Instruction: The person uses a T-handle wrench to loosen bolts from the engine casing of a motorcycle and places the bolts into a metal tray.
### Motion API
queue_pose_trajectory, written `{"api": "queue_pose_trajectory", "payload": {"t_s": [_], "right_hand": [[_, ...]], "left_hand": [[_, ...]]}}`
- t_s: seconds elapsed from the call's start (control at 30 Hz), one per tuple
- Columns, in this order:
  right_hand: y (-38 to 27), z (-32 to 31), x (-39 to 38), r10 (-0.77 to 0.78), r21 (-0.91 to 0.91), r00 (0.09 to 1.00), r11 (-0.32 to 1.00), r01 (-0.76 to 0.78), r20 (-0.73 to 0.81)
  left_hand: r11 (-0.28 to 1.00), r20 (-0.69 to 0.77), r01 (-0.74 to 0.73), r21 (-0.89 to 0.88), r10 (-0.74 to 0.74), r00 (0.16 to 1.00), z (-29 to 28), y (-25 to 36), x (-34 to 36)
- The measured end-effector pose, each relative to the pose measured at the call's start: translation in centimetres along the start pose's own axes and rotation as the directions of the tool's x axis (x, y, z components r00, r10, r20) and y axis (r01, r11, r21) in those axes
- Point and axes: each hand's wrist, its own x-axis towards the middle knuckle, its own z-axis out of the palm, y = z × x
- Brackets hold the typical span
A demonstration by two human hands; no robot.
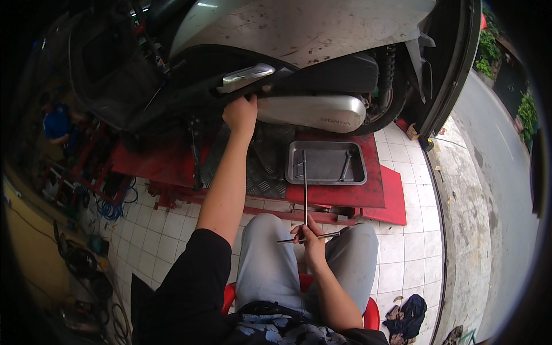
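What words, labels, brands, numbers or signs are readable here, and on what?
Silver engine-side cover: one raised word near its rear end, readable; brand wording not reproduced here.
T-handle wrench in the right hand: no marking legible at this size.
Wrench in the tray: too small to read any marking.
Metal tray: no lettering visible.
Elsewhere: nothing I can read; the dark left side is too dim to tell.

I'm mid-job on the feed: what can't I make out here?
All in the head view:
- Left hand: its fingertips, and whatever they touch, are lost against the scooter's dark lower bodywork.
- T-shaped tool: where rod and crossbar meet is covered by the right hand.
- Scooter's top: cut off by the upper edge.
- Person in blue: too dim and small to tell what their hands hold.
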Motion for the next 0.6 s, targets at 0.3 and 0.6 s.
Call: {"api": "queue_pose_trajectory", "payload": {"t_s": [0.3,0.6], "right_hand": [[0.7,-0.4,0.3,-0.021,0.042,1.000,0.999,0.020,0.019],[0.5,-0.2,0.2,0.021,-0.002,1.000,1.000,-0.021,0.023]], "left_hand": [[0.993,-0.003,-0.006,-0.114,0.006,1.000,-1.3,1.3,0.1],[0.997,0.010,0.005,-0.078,-0.004,1.000,-0.5,0.3,0.3]]}}
